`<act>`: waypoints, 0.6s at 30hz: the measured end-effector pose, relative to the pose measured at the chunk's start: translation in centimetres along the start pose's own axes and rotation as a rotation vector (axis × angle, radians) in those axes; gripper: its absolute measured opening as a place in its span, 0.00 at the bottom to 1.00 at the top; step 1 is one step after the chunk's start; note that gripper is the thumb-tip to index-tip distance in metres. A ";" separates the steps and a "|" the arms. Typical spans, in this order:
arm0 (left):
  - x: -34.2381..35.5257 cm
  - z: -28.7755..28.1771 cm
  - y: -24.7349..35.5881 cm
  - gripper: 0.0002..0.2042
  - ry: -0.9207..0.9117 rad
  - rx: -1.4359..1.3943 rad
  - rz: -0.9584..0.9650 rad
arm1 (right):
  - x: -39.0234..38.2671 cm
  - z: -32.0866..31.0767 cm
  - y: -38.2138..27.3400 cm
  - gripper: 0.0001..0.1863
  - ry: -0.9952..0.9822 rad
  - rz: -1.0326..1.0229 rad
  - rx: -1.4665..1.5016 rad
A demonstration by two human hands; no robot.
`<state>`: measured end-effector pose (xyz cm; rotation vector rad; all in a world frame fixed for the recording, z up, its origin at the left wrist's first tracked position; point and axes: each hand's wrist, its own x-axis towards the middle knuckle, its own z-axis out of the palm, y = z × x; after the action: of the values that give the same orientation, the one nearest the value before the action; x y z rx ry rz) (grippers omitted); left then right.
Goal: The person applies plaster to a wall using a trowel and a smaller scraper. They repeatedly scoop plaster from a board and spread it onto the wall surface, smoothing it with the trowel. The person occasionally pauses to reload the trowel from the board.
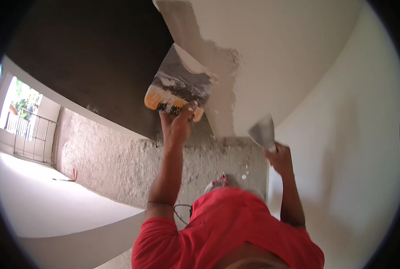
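My left hand is closed on the orange-and-black grip of a wide putty knife. White filler is smeared over its broad blade and grip. The blade is raised in front of the wall, beside a grey, damp-looking strip of filler; whether it touches the wall I cannot tell. In my right hand is a smaller putty knife, its fan-shaped grey blade pointing up and left, lower than the wide one.
A dark surface fills the upper left, and a pale wall curves along my right. Below is a rough grey floor with small white specks. At far left are a metal railing by a bright opening and a small reddish object.
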<state>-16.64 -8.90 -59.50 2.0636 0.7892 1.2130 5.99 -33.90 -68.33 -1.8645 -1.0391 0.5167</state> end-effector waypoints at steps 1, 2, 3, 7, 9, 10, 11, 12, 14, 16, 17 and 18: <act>-2.7 0.0 -1.1 0.35 -0.060 0.150 0.075 | 0.7 -0.2 -1.5 0.16 -0.031 -0.115 -0.041; -4.9 0.8 -1.8 0.36 -0.012 0.187 0.126 | 1.0 -0.4 -2.6 0.15 -0.072 -0.162 -0.077; -6.1 1.3 -1.6 0.33 -0.022 0.147 0.084 | 1.3 -0.5 -3.6 0.15 -0.111 -0.209 -0.110; -8.8 2.5 1.0 0.23 -0.143 -0.176 -0.245 | 2.0 -1.0 -7.9 0.17 -0.158 0.164 0.037; -8.8 3.1 3.4 0.19 -0.095 -0.658 -0.445 | 2.6 -1.1 -7.2 0.19 -0.195 0.188 0.030; -8.8 3.0 3.2 0.18 -0.158 -0.593 -0.369 | 2.6 -1.1 -7.0 0.20 -0.215 0.196 0.028; -8.6 3.0 3.5 0.18 -0.238 -0.517 -0.248 | 2.5 -1.4 -7.0 0.20 -0.219 0.210 0.005; -8.1 3.0 3.8 0.19 -0.303 -0.446 -0.118 | 2.4 -1.7 -7.3 0.20 -0.225 0.218 -0.016; -6.1 3.1 5.4 0.24 -0.458 -0.279 0.234 | 2.3 -1.7 -6.7 0.20 -0.212 0.192 -0.048; -6.1 3.2 5.2 0.27 -0.474 -0.075 0.377 | 2.1 -1.5 -6.0 0.20 -0.178 0.109 -0.060; -6.3 3.3 5.1 0.29 -0.480 0.029 0.447 | 1.8 -1.5 -6.0 0.20 -0.164 0.087 -0.031; -6.4 3.2 4.9 0.29 -0.471 0.111 0.505 | 1.7 -1.5 -6.4 0.20 -0.147 0.059 -0.004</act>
<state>-15.47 -17.44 -60.51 2.5954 0.1165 0.8663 5.12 -31.81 -61.89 -1.8876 -1.0833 0.6955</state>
